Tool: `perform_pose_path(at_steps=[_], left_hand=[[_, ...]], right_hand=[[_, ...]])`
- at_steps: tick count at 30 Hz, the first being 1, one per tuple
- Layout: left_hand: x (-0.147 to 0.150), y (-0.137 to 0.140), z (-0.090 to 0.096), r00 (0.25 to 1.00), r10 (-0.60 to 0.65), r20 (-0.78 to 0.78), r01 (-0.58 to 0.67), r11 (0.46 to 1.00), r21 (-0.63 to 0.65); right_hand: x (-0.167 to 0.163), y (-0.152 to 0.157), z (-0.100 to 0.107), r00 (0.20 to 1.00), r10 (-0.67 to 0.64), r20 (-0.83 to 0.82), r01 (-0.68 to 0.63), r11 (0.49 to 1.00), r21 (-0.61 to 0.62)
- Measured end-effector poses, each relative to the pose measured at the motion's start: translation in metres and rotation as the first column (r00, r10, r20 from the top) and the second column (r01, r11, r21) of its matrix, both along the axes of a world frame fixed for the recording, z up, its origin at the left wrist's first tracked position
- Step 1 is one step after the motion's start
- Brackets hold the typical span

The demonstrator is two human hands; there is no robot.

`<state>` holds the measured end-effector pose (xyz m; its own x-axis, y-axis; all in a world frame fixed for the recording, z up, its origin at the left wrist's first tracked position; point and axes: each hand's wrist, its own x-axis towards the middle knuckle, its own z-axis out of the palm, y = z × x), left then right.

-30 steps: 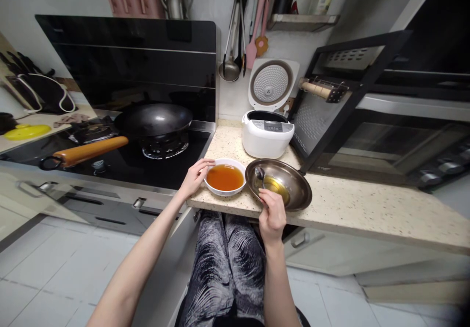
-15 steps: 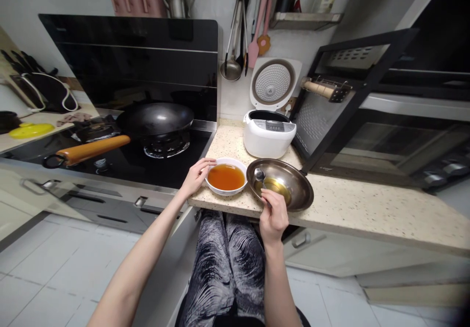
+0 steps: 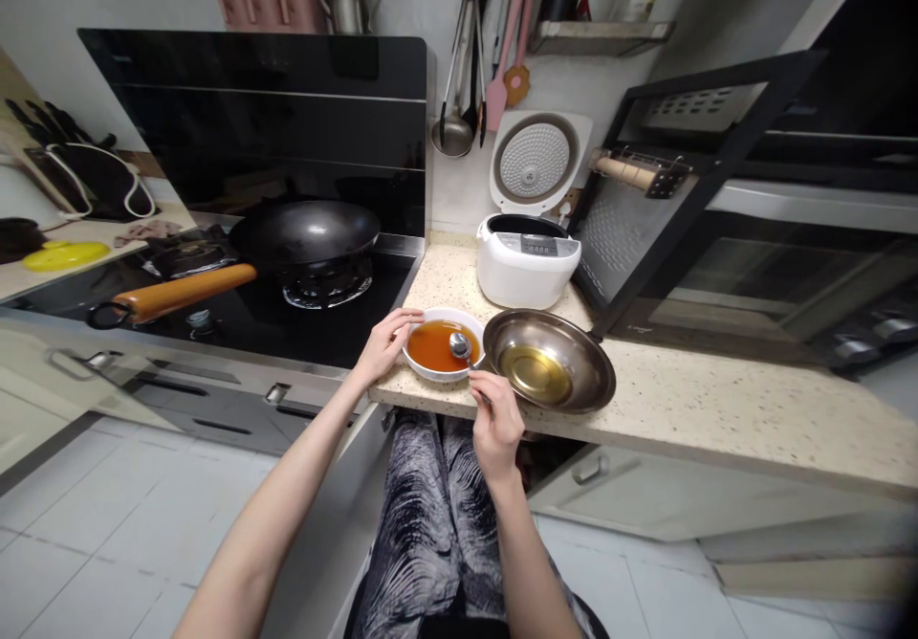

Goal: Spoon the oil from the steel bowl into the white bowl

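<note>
A white bowl point(image 3: 422, 368) of orange-brown liquid point(image 3: 432, 342) stands near the counter's front edge. My left hand point(image 3: 383, 345) grips its left rim, thumb and fingers closed on it. Between the fingertips of my right hand point(image 3: 498, 419) is the handle of a metal spoon point(image 3: 460, 344). The spoon's head is over the right part of the white bowl; whether it touches the liquid I cannot tell. Just right of it a wide metal bowl point(image 3: 594, 371) holds a shallow pool of yellow liquid point(image 3: 537, 373).
Behind the bowls sits a rice cooker point(image 3: 527, 271) with its lid raised. On the stove at left rests a black wok point(image 3: 308, 232), its wooden handle point(image 3: 190, 293) pointing toward the front. An oven point(image 3: 775, 285) stands at right. Utensils point(image 3: 469, 55) hang on the wall.
My right hand has moved left with the spoon, from over the metal bowl to over the white bowl. My left hand keeps its place on the rim.
</note>
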<state>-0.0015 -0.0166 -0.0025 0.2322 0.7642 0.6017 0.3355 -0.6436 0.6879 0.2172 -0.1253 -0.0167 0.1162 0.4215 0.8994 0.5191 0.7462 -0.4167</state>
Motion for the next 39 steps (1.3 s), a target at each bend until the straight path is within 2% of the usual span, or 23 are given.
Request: perform_pose_path(at_steps=[13, 30, 39], left_hand=[[-0.0012, 0.0023, -0.0024, 1.000, -0.001, -0.001, 0.001, 1.000, -0.002], [-0.0002, 0.0006, -0.0006, 1.000, 0.000, 0.005, 0.000, 1.000, -0.015], [-0.0004, 0.0010, -0.0009, 1.000, 0.005, -0.005, -0.005, 1.000, -0.005]], right_hand=[[-0.0048, 0.0049, -0.0072, 1.000, 0.003, -0.021, -0.005, 0.998, -0.060], [-0.0076, 0.0014, -0.0074, 0.968, -0.043, -0.246, 0.012, 0.992, -0.124], [-0.0043, -0.0027, -0.0048, 0.960, -0.043, -0.275, 0.018, 0.995, -0.093]])
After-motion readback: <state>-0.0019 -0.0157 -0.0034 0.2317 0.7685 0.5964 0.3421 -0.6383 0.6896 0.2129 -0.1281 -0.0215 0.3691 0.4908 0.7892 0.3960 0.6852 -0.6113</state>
